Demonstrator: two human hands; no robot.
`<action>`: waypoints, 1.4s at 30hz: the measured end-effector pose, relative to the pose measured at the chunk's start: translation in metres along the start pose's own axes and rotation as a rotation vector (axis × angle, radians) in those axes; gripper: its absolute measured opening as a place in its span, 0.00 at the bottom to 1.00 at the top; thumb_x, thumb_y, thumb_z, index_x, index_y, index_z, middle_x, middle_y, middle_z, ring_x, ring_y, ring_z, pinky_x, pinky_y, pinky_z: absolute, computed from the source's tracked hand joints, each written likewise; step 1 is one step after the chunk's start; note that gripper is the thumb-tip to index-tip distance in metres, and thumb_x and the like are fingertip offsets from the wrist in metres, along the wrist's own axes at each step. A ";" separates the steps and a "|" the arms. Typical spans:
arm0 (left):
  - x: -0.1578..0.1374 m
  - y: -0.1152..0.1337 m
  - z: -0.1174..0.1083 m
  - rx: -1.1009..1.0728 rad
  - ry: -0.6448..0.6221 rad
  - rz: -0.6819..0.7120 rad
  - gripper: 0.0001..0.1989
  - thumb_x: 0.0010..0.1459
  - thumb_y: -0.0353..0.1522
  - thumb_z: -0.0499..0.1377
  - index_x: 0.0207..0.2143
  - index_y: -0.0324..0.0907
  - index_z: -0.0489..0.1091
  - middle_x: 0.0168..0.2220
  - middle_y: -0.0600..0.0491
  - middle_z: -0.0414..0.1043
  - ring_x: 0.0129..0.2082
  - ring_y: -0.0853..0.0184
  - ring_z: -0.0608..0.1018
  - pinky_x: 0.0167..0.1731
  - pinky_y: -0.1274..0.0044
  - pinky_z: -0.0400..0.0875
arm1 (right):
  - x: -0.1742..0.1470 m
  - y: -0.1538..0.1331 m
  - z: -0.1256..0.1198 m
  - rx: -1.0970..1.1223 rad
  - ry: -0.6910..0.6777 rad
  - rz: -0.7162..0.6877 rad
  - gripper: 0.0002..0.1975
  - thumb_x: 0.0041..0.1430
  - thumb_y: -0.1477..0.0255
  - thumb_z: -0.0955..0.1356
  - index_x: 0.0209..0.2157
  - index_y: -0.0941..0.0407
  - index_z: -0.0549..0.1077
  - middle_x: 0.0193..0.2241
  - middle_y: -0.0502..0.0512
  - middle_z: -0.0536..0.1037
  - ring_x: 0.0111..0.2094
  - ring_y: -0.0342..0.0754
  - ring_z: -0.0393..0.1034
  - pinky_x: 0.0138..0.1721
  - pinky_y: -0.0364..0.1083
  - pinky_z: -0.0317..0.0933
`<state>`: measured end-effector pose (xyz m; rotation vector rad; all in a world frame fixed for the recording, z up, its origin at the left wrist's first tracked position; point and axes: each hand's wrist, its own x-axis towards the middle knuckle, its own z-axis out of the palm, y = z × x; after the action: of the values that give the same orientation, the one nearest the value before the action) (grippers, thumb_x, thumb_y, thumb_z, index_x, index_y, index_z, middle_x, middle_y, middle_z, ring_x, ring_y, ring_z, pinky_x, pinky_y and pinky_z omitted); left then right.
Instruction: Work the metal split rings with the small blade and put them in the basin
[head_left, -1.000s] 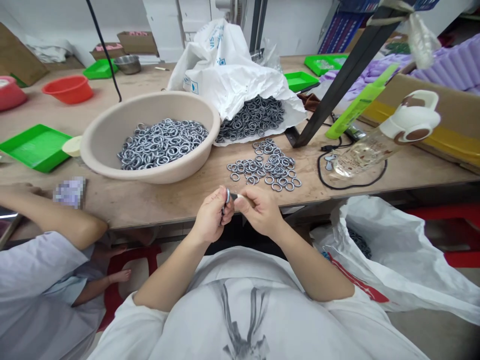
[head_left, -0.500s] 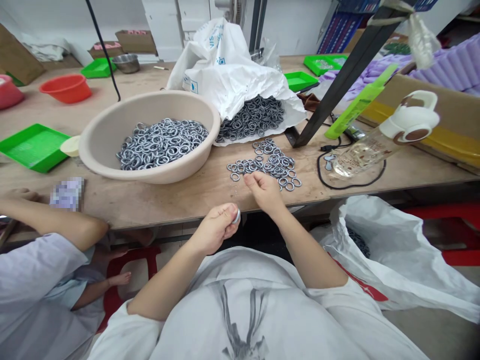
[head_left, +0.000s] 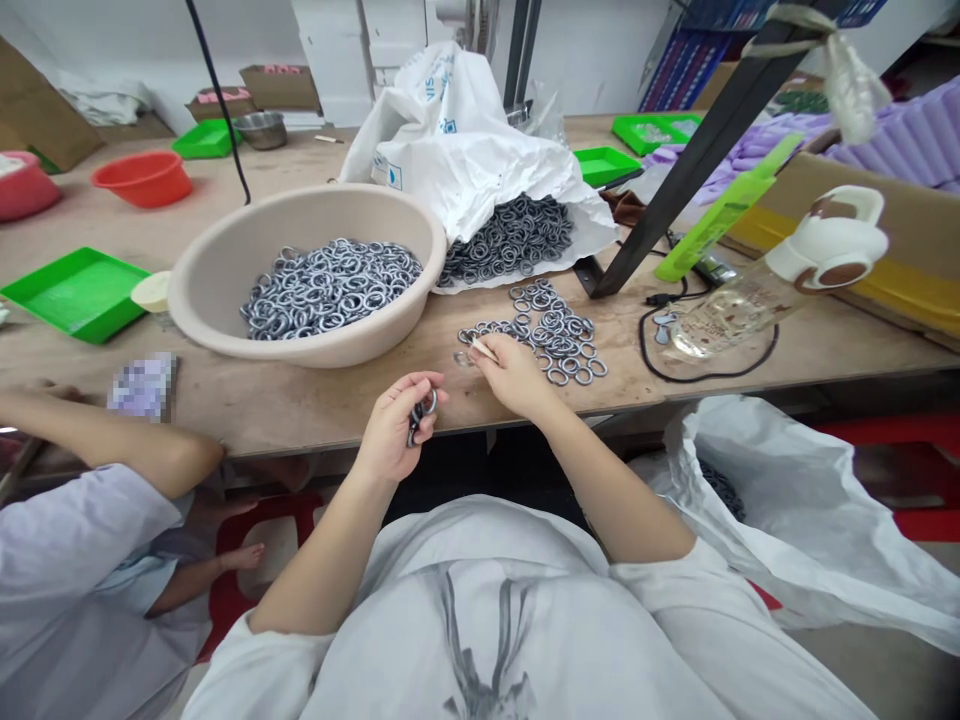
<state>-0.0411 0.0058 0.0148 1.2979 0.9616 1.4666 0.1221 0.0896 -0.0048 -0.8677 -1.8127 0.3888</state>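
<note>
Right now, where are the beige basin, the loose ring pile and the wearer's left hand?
Beige basin (head_left: 207, 282): head view, on its bare inner left wall.
Loose ring pile (head_left: 558, 334): head view, on the pile's middle.
Left hand (head_left: 391, 428): head view, on the hand's middle.

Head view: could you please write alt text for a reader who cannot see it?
A person's left hand holds grey rings, and the right hand pinches a slim pale object by loose rings on a wooden table. Behind are a beige basin and a white sack, both holding rings.
</note>
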 end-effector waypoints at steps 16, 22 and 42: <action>-0.002 -0.027 0.029 0.064 -0.110 0.151 0.22 0.56 0.47 0.64 0.30 0.40 0.63 0.21 0.59 0.54 0.18 0.78 0.55 0.15 0.86 0.48 | -0.050 -0.015 0.018 0.474 0.284 -0.324 0.19 0.72 0.57 0.63 0.42 0.61 0.71 0.42 0.58 0.72 0.45 0.47 0.67 0.48 0.44 0.61; -0.007 -0.017 0.035 -0.062 -0.192 -0.019 0.25 0.51 0.48 0.68 0.26 0.40 0.59 0.18 0.59 0.54 0.16 0.78 0.54 0.13 0.86 0.47 | -0.046 -0.012 0.007 0.438 0.250 -0.418 0.22 0.75 0.55 0.63 0.39 0.61 0.74 0.35 0.54 0.72 0.38 0.44 0.67 0.42 0.41 0.58; -0.022 -0.019 0.037 -0.021 -0.214 -0.070 0.20 0.55 0.43 0.62 0.24 0.40 0.58 0.17 0.60 0.53 0.14 0.79 0.54 0.12 0.86 0.46 | -0.036 0.026 -0.005 0.058 0.393 -0.055 0.31 0.75 0.51 0.58 0.25 0.61 0.64 0.21 0.51 0.63 0.25 0.42 0.58 0.28 0.42 0.46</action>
<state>-0.0013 -0.0114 -0.0038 1.3615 0.8402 1.2529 0.1433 0.0814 -0.0431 -0.7899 -1.4519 0.2163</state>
